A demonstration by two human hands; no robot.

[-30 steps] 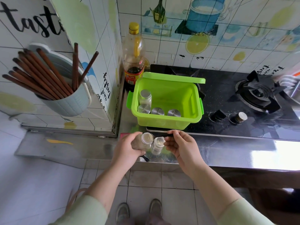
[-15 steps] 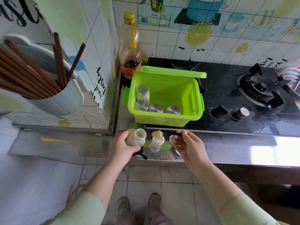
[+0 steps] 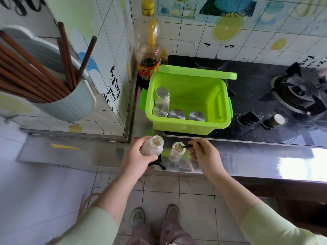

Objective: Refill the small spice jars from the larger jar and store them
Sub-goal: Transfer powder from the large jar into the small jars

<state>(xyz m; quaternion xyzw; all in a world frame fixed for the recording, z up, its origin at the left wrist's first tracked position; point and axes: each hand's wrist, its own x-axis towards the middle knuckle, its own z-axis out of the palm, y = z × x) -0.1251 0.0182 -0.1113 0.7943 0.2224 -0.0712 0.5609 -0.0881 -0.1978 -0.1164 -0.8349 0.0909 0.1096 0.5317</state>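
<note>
We judge the refill mid-step at lower centre: left hand [image 3: 135, 157] grips the open larger jar [image 3: 152, 147], right hand [image 3: 206, 154] pinches a thin dark scoop [image 3: 186, 146] at the small jar [image 3: 177, 150] on the counter [image 3: 247, 156] — next likely another scoop or capping.

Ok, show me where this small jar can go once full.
In the bin, the right half is bare; capped jars crowd its left and front walls. On the counter, the steel strip right of the right hand, before the stove, is free. Tight between the hands: small jar, spoon, large jar in the left hand.
</note>
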